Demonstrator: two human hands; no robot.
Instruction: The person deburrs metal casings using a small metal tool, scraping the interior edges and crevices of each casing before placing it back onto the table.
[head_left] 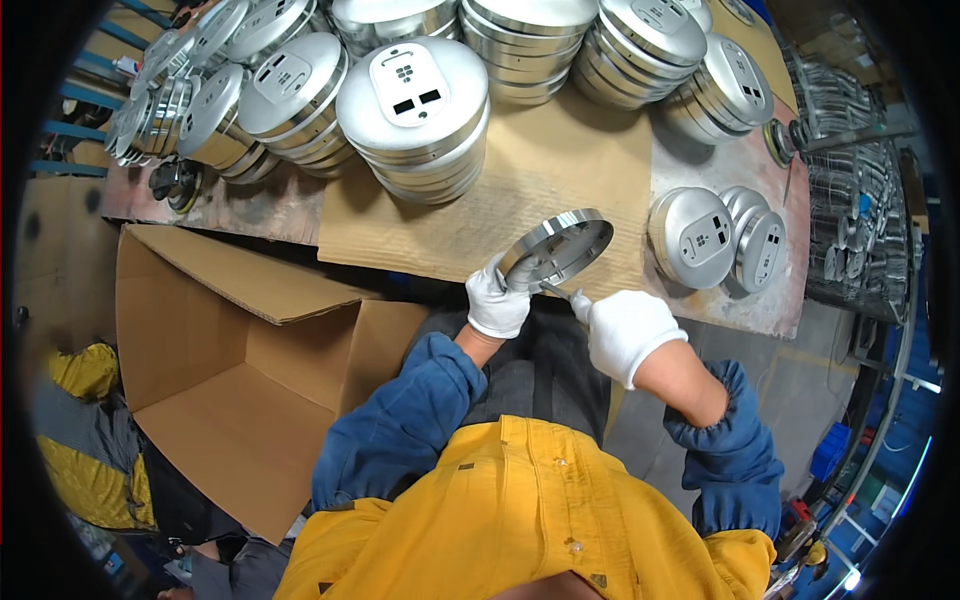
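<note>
My left hand [497, 303], in a white glove, grips the near left rim of a round silver metal cover [562, 248]. The cover is tilted, with its hollow, ribbed inside showing, and is held up at the table's front edge. In my right hand [630, 335], also gloved in white, is a thin grey tool [553, 289]. My fingers are closed round its handle, and its tip reaches the lower rim of the cover. The tool's exact kind cannot be made out.
Stacks of round silver covers [412, 120] with cut-out slots fill the table's back. More covers [692, 240] lie at right. Brown cardboard [570, 150] covers part of the table. An open cardboard box [240, 340] stands at left, beside another person's yellow-and-grey clothing [85, 440].
</note>
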